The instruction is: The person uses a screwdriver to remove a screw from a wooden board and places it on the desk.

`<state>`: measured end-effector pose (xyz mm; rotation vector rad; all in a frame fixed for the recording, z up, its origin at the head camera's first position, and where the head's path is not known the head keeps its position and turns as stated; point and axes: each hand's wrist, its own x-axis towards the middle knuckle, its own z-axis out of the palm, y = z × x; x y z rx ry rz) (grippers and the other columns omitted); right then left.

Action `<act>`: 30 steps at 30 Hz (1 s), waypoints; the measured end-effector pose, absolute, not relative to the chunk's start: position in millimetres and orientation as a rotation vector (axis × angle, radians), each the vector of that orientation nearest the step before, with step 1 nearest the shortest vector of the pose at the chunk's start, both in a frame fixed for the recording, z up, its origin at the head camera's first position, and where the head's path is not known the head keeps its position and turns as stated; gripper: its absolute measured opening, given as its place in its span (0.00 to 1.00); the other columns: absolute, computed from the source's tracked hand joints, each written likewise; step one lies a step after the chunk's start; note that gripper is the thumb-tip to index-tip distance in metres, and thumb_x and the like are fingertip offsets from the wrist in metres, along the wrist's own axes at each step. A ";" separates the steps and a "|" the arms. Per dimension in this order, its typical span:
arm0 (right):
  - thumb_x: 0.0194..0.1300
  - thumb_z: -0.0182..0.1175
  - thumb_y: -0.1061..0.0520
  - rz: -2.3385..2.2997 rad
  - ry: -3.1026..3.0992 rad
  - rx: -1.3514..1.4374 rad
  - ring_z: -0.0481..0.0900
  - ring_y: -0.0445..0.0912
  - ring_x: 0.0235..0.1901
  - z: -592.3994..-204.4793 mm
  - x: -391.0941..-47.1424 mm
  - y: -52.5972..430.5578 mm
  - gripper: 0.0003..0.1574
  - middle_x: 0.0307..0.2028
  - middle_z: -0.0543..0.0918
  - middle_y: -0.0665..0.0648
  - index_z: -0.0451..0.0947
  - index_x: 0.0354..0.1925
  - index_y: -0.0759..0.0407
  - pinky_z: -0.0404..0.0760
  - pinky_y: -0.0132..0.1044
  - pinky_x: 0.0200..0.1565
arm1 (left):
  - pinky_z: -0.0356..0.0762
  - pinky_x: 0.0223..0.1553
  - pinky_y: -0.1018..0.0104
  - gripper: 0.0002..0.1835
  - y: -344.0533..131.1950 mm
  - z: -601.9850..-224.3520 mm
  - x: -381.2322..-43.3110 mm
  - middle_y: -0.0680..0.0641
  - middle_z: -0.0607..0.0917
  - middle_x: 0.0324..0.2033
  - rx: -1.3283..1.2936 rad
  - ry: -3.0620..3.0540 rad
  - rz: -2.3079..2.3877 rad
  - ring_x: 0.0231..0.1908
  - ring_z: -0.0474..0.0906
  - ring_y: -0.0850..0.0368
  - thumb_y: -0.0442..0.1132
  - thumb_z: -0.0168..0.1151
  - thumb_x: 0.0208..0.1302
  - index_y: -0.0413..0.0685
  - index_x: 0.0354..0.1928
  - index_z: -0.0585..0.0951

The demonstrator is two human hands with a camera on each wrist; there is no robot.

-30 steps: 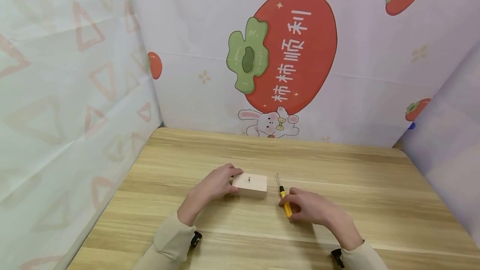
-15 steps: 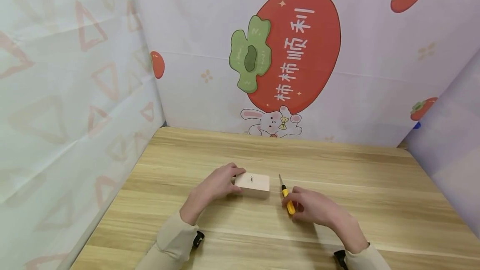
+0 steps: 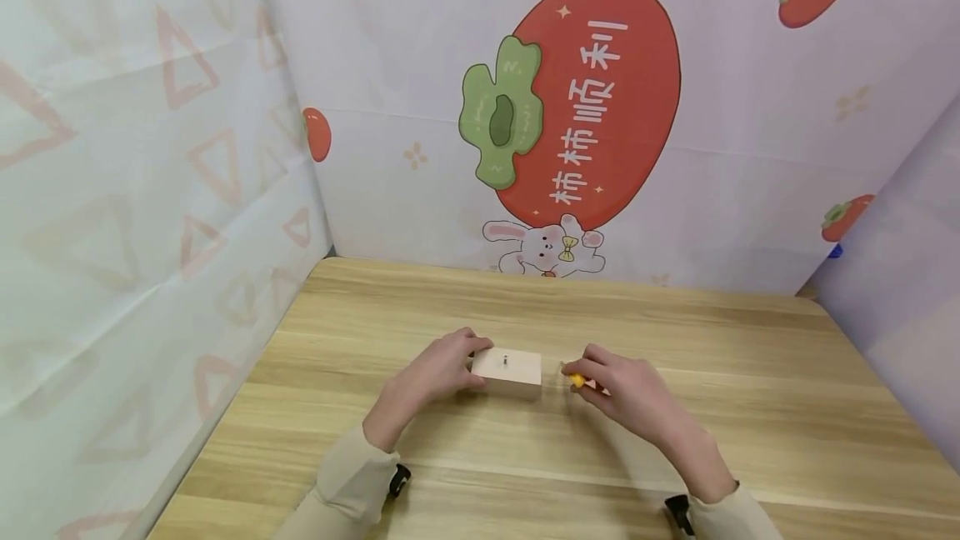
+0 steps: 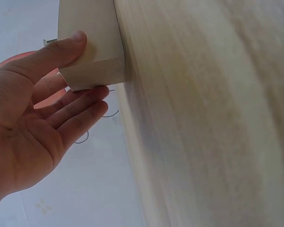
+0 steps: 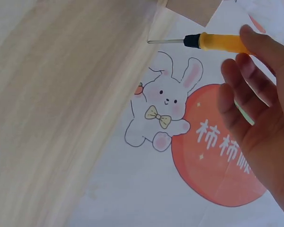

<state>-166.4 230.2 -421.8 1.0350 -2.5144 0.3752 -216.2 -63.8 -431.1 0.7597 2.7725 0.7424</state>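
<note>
A pale wooden block [image 3: 513, 367] lies on the table, a small screw [image 3: 506, 360] standing up from its top face. My left hand [image 3: 438, 369] grips the block's left end, thumb on the near side [image 4: 61, 52] and fingers at the end and far side. To the right of the block, my right hand [image 3: 630, 394] pinches a screwdriver by its yellow handle [image 5: 225, 43]. In the right wrist view its metal shaft [image 5: 165, 41] points down at the table, beside the block; whether the tip touches the wood cannot be told.
The wood-grain table [image 3: 420, 482] runs back to a printed cloth [image 3: 390, 190] with a large red persimmon and a rabbit. Another cloth [image 3: 150, 232] hangs along the left side, and one more [image 3: 907, 290] closes off the right.
The screwdriver, lying slanted with its tip pointing away earlier, is now turned tip-down in my right hand, which has risen slightly. My left hand and the block stay in place.
</note>
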 end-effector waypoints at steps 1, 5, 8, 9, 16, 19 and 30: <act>0.52 0.76 0.57 0.370 -2.476 1.019 0.71 0.30 0.22 -421.1 -167.2 229.5 0.16 0.31 0.75 0.41 0.85 0.40 0.47 0.69 0.23 0.23 | 0.77 0.45 0.61 0.30 -63.5 -431.6 -216.6 0.45 0.81 0.48 0.766 2.774 0.745 0.41 0.76 0.56 0.41 0.76 0.55 0.46 0.61 0.79; 0.51 0.76 0.55 0.375 -2.417 0.937 0.77 0.33 0.24 -416.5 -169.1 226.0 0.15 0.34 0.78 0.42 0.84 0.39 0.49 0.69 0.22 0.22 | 0.77 0.44 0.61 0.31 -63.0 -432.9 -217.8 0.45 0.81 0.47 0.774 2.781 0.751 0.40 0.76 0.57 0.42 0.76 0.54 0.46 0.61 0.80; 0.52 0.76 0.54 0.402 -2.408 0.892 0.81 0.34 0.26 -411.8 -170.5 222.3 0.16 0.35 0.81 0.42 0.83 0.40 0.50 0.69 0.22 0.21 | 0.76 0.43 0.62 0.31 -63.3 -434.0 -218.5 0.46 0.81 0.46 0.764 2.786 0.749 0.39 0.76 0.57 0.42 0.77 0.54 0.46 0.61 0.80; 0.52 0.76 0.54 0.418 -2.397 0.885 0.82 0.35 0.26 -410.1 -171.0 220.9 0.17 0.35 0.82 0.42 0.83 0.41 0.51 0.68 0.22 0.21 | 0.76 0.43 0.62 0.31 -63.5 -434.6 -218.9 0.46 0.81 0.46 0.763 2.786 0.750 0.39 0.76 0.57 0.42 0.77 0.53 0.46 0.61 0.80; 0.47 0.78 0.59 0.520 -2.259 0.882 0.83 0.37 0.27 -395.8 -176.2 208.7 0.32 0.31 0.84 0.47 0.82 0.53 0.58 0.78 0.25 0.24 | 0.76 0.44 0.61 0.31 -65.8 -436.5 -220.0 0.47 0.81 0.45 0.769 2.783 0.773 0.39 0.75 0.57 0.43 0.77 0.53 0.46 0.60 0.80; 0.46 0.79 0.60 0.586 -2.222 0.866 0.84 0.38 0.27 -387.5 -177.5 198.3 0.38 0.30 0.85 0.49 0.79 0.57 0.60 0.82 0.29 0.27 | 0.76 0.44 0.61 0.31 -67.1 -436.8 -219.8 0.47 0.81 0.45 0.768 2.787 0.777 0.39 0.75 0.57 0.43 0.77 0.52 0.45 0.60 0.80; 0.50 0.77 0.62 0.781 -2.167 0.859 0.85 0.43 0.29 -374.7 -188.3 164.4 0.30 0.33 0.86 0.54 0.77 0.50 0.64 0.84 0.33 0.31 | 0.76 0.44 0.59 0.29 -65.4 -435.6 -219.3 0.47 0.81 0.44 0.767 2.781 0.801 0.39 0.75 0.57 0.40 0.77 0.53 0.45 0.59 0.81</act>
